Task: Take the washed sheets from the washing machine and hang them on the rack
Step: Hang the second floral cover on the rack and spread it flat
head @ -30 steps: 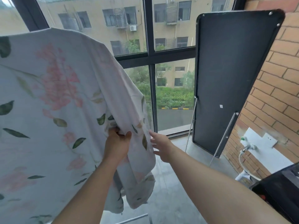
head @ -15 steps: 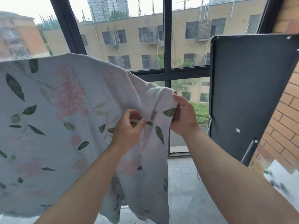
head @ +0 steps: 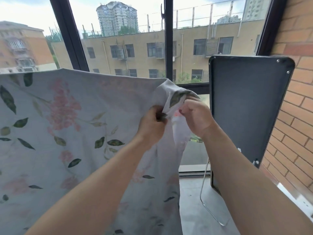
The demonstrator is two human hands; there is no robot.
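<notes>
Spreading the sheet (head: 76,133), already draped high across the left, rack hidden beneath. Pinching its bunched top right corner with left hand (head: 152,123) and right hand (head: 195,117), both clenched on cloth. Next, probably: pulling that corner rightward, flat. No washer or other container visible.

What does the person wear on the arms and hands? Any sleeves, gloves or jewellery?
No gloves, watch or visible rings on the left hand or right hand. The left arm and right arm are bare, with no sleeves in view.
</notes>
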